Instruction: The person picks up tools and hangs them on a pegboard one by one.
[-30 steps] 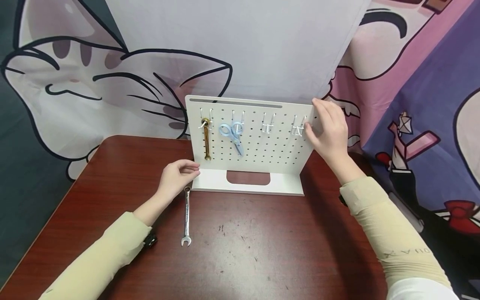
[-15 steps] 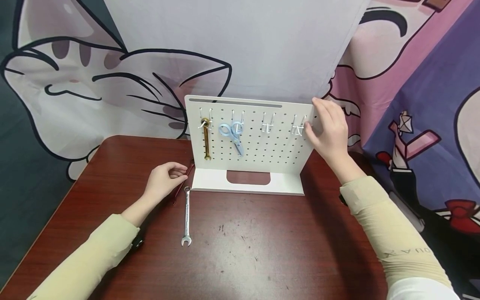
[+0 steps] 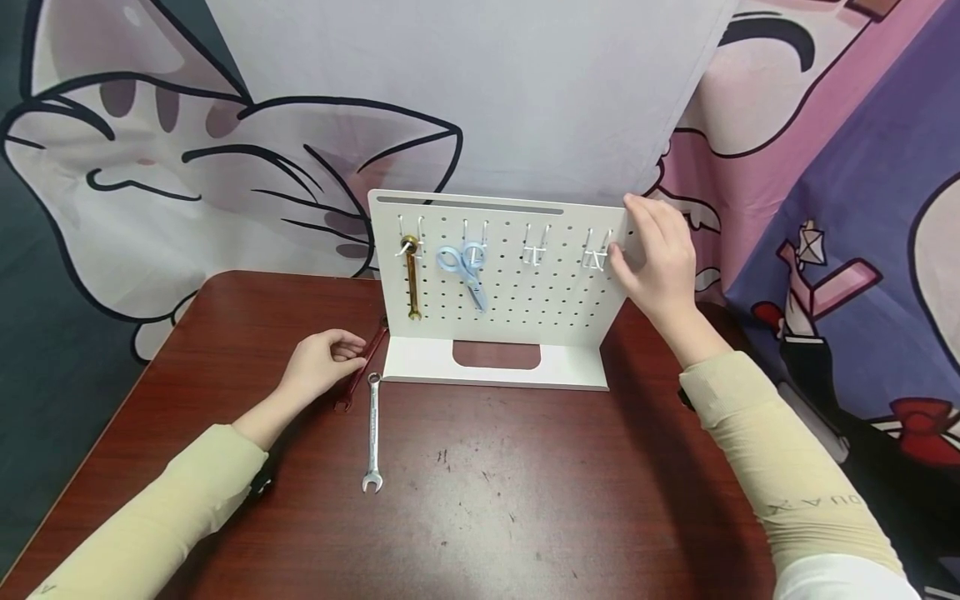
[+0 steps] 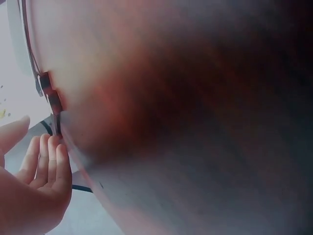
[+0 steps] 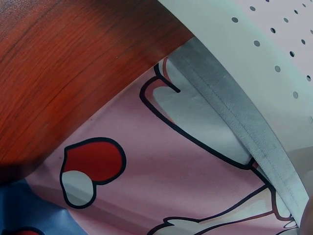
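A white pegboard (image 3: 506,287) stands upright on the table in the head view. My right hand (image 3: 663,254) grips its upper right edge, thumb on the front face and fingers at the edge. A gold-coloured wrench (image 3: 413,287) and light-blue scissors (image 3: 471,271) hang from its left hooks. To the left of the stand, a dark red wrench (image 3: 354,387) lies slanted beside a silver wrench (image 3: 373,437). My left hand (image 3: 318,362) is over the red wrench's left side, fingers loosely bent. In the left wrist view, that hand's thumb is apart from its fingers (image 4: 44,161).
Two pairs of white hooks, the middle hooks (image 3: 535,250) and right hooks (image 3: 596,252), carry nothing. The brown table (image 3: 480,500) extends toward me. A printed cloth (image 3: 315,192) hangs behind it, with another patterned cloth (image 3: 847,208) on the right.
My left hand has moved left, away from the board's lower left corner, and the red wrench has come into sight beside it. My right hand stays on the pegboard's edge.
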{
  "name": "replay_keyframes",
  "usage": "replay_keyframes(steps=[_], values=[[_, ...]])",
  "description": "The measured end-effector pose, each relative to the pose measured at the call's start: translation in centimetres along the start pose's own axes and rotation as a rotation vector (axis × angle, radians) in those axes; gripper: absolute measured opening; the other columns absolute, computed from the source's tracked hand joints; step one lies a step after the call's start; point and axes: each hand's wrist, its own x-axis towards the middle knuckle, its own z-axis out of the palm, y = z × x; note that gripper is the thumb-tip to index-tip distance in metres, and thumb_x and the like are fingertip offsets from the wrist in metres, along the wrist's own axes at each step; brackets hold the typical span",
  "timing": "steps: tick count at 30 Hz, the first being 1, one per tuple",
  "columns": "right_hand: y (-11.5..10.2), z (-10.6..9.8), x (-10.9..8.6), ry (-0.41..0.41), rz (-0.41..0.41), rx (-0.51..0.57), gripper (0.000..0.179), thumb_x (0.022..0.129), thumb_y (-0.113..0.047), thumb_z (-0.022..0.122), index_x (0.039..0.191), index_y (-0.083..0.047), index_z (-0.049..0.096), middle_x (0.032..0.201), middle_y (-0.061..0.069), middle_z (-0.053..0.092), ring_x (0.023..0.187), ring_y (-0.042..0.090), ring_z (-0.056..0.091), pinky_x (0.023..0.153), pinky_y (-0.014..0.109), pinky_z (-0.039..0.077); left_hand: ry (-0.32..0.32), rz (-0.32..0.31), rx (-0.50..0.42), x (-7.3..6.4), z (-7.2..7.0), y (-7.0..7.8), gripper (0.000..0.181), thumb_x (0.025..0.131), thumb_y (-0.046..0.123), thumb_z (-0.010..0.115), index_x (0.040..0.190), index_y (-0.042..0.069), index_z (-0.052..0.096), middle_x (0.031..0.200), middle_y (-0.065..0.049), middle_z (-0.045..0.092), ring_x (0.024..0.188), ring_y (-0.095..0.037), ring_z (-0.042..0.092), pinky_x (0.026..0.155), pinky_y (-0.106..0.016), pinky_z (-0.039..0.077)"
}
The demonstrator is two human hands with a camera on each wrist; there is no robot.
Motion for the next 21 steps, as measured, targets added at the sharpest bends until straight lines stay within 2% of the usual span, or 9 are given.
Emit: replay_keyframes(steps=[11, 14, 21], values=[[-0.15, 0.02, 0.04, 0.007, 0.001, -0.001, 0.050, 0.089, -0.010, 0.070, 0.138, 0.000, 0.067, 0.134, 0.023, 0.070, 0.127, 0.044, 0.060, 0.121, 0.046, 0.043, -0.047, -0.050, -0.065, 0.31, -0.22, -0.35, 0.029, 0.092, 0.006, 0.081, 0.114, -0.011, 0.074, 0.106, -0.028, 0.078, 0.097, -0.040, 0.078, 0.075, -0.018, 0.060], [-0.14, 0.04, 0.04, 0.011, 0.003, 0.002, 0.050, 0.088, -0.010, 0.071, 0.137, 0.001, 0.067, 0.133, 0.023, 0.070, 0.127, 0.045, 0.060, 0.120, 0.047, 0.043, -0.056, -0.077, -0.090, 0.35, -0.08, -0.45, 0.031, 0.092, 0.007, 0.081, 0.116, -0.012, 0.073, 0.108, -0.029, 0.078, 0.099, -0.041, 0.078, 0.073, -0.010, 0.055], [0.02, 0.14, -0.02, 0.013, 0.008, 0.004, 0.050, 0.088, -0.010, 0.071, 0.137, 0.000, 0.067, 0.133, 0.023, 0.070, 0.126, 0.045, 0.060, 0.119, 0.048, 0.044, -0.037, -0.104, -0.102, 0.54, 0.51, -0.74, 0.032, 0.091, 0.007, 0.082, 0.117, -0.011, 0.074, 0.110, -0.029, 0.078, 0.095, -0.036, 0.078, 0.071, -0.009, 0.052]])
